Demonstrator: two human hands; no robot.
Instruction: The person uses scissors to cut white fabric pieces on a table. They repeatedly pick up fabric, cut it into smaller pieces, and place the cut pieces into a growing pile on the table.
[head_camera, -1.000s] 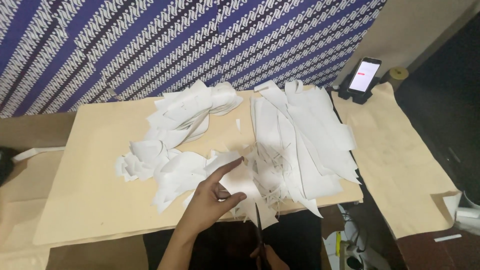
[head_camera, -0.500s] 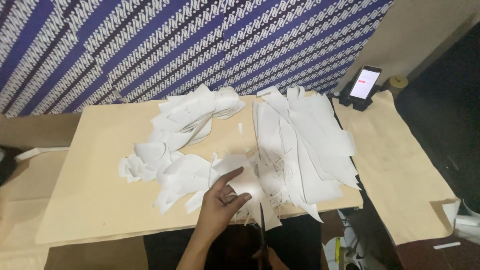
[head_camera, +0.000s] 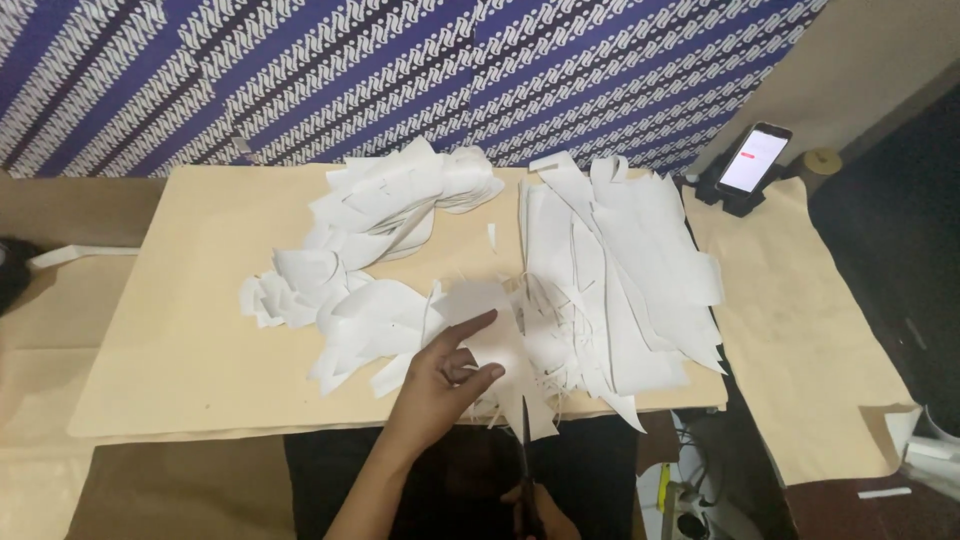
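My left hand (head_camera: 445, 378) rests on a white paper piece (head_camera: 497, 340) at the front edge of the tan board (head_camera: 180, 340), thumb and fingers pinching it. My right hand (head_camera: 535, 508) is mostly below the frame's bottom edge and grips dark scissors (head_camera: 524, 460), whose blades point up into the paper's lower edge. To the right lies a heap of long white paper strips and offcuts (head_camera: 620, 270). To the left sits a pile of cut white shapes (head_camera: 380, 230).
A phone (head_camera: 755, 160) with a lit screen leans on a stand at the back right. Brown paper (head_camera: 800, 330) covers the surface to the right. A blue and white patterned cloth (head_camera: 400, 70) hangs behind. Cables and small items (head_camera: 680, 500) lie on the floor.
My left hand has shifted slightly right along the paper piece, and the scissors have moved up into its lower edge. The view has tilted a little.
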